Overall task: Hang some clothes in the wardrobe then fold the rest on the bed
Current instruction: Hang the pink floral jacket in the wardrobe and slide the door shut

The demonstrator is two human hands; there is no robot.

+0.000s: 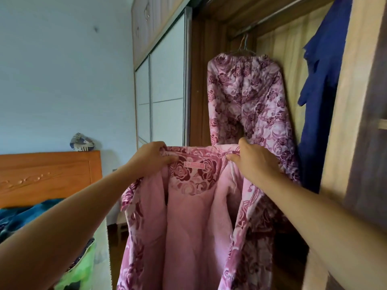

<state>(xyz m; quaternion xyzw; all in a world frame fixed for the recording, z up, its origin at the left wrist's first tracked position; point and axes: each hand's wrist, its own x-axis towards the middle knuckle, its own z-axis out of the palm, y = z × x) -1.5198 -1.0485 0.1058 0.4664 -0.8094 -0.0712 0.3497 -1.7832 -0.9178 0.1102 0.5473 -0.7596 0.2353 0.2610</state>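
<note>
Fingers of the left hand and right hand pinch the collar of a quilted rose-print jacket, its fleecy pink lining facing out, at six o'clock; matching trousers hang on a wire hanger at one o'clock in the wardrobe.

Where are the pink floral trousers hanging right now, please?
The pink floral trousers hang upper centre-right in the head view, on a wire hanger in the wardrobe, left of the blue garment.
</note>
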